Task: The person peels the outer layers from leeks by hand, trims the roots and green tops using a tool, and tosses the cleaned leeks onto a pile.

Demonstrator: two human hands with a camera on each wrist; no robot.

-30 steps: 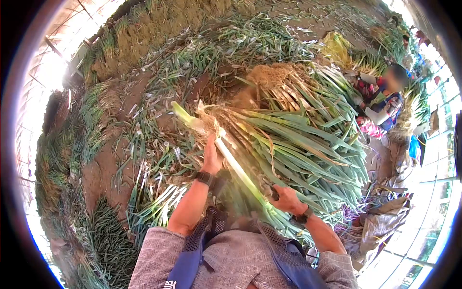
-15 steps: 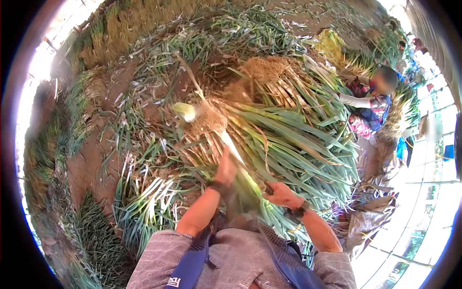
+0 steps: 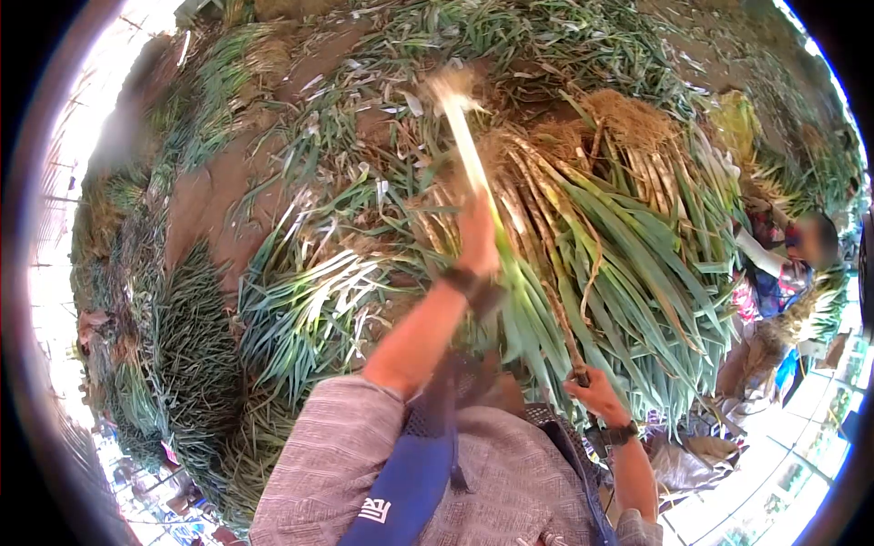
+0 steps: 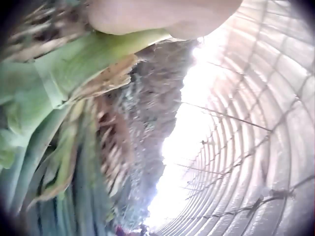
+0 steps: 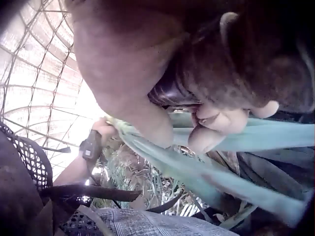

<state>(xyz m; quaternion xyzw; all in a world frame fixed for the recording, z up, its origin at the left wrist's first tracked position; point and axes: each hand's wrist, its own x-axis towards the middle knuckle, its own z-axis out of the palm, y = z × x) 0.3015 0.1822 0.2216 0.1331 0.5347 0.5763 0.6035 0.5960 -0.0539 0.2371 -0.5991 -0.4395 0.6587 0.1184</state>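
My left hand (image 3: 478, 241) grips a leek (image 3: 470, 150) by its pale shank, root end pointing away from me and blurred. Its green leaves slope back towards my body. Close up in the left wrist view, a thick green leek stalk (image 4: 74, 64) runs under the hand, with dry, papery leaf beside it. Near my right side, my right hand (image 3: 596, 398) holds a dark brown handle (image 5: 231, 73), fingers curled round it. A thin brown length runs forward from that fist over the leaves. Green leek leaves (image 5: 197, 169) pass behind the right hand in its wrist view.
A big heap of leeks (image 3: 628, 237) with dry roots lies in front of me. Cut leaves (image 3: 319, 291) litter the ground on the left. Another person (image 3: 774, 264) sits at the far right, near a yellow bag (image 3: 733, 123).
My left hand has moved forward with the leek, whose root end swung from the left to straight ahead. The right hand has drawn away from the leek towards my right side. The head view has shifted.
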